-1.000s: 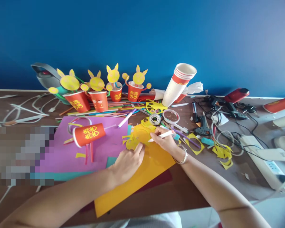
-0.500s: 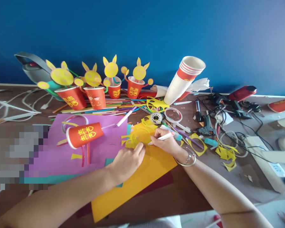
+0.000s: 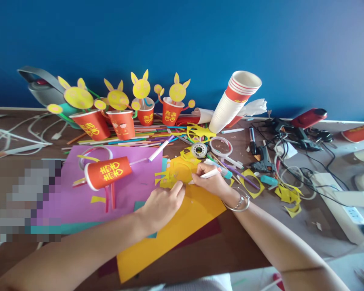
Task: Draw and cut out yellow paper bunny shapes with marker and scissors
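Note:
My right hand (image 3: pixel 214 184) is closed around a white marker (image 3: pixel 210 173), its tip down at the orange-yellow paper sheet (image 3: pixel 185 230). Bent at the knuckles, my left hand (image 3: pixel 164 204) presses on that sheet just left of the marker tip; its fingertips are mostly hidden. Cut yellow paper scraps (image 3: pixel 164 180) lie by the left fingers, on the sheet's upper part. To the left, a red paper cup (image 3: pixel 111 171) with straws attached lies on its side on a purple sheet (image 3: pixel 66 198).
Several red cups with yellow rabbit-like figures (image 3: pixel 141 88) stand along the blue wall. A tall stack of paper cups (image 3: pixel 227 113) leans beside them. Loose straws (image 3: pixel 115 141), tape rolls (image 3: pixel 199 150), a glue gun (image 3: pixel 263 159), cables and a power strip (image 3: pixel 336 210) crowd the table.
Both hands stay almost in place on the paper. The marker has shifted very slightly within the same spot; the view has moved a touch.

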{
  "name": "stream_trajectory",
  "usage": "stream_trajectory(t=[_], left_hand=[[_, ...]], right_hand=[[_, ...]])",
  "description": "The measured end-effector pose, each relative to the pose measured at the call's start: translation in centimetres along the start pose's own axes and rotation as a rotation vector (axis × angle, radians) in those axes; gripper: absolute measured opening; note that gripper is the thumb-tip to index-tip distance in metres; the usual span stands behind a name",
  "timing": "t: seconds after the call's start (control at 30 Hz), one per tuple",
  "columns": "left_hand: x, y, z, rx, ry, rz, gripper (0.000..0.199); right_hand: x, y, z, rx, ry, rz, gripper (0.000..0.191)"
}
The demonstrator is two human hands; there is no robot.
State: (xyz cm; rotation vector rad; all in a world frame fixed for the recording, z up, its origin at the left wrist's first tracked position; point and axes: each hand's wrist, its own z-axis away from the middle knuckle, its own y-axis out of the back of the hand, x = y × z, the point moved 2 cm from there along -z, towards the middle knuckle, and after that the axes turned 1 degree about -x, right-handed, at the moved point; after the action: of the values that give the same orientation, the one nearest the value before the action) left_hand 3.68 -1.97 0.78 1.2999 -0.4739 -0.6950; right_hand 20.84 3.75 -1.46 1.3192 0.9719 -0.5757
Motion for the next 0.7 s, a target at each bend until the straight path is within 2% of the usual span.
stream_trajectory(t=[0.7], left_hand=[[-0.08, -0.09, 0.01, 0.01, 0.013, 0.068, 0.037]], right_hand=[[-0.12, 0.01, 0.15, -0.007, -0.002, -0.034, 0.029]])
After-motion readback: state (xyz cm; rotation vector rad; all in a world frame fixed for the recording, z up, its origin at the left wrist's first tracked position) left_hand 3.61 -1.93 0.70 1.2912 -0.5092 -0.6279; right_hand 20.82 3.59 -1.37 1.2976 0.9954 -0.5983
